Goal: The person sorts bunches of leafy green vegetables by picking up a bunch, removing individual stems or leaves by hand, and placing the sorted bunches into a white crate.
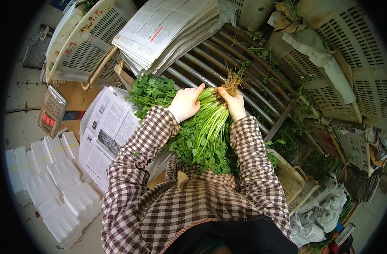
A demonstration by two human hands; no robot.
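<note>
A large bunch of leafy greens, resembling celery or parsley, lies before me with its stems fanned toward my body. Its brown roots stick out at the far end. My right hand grips the stems just below these roots, thumb on top. Across the stems on the left is my left hand, its index finger stretched out and the other fingers curled down over the greens, partly hidden. More leaves spread out to the left of it. Both hands look covered by thin pale gloves.
Beyond the hands is a rack of metal bars bearing a newspaper stack. More newspaper lies left, near a digital scale and white foam boxes. Plastic crates stand around; plastic bags sit at lower right.
</note>
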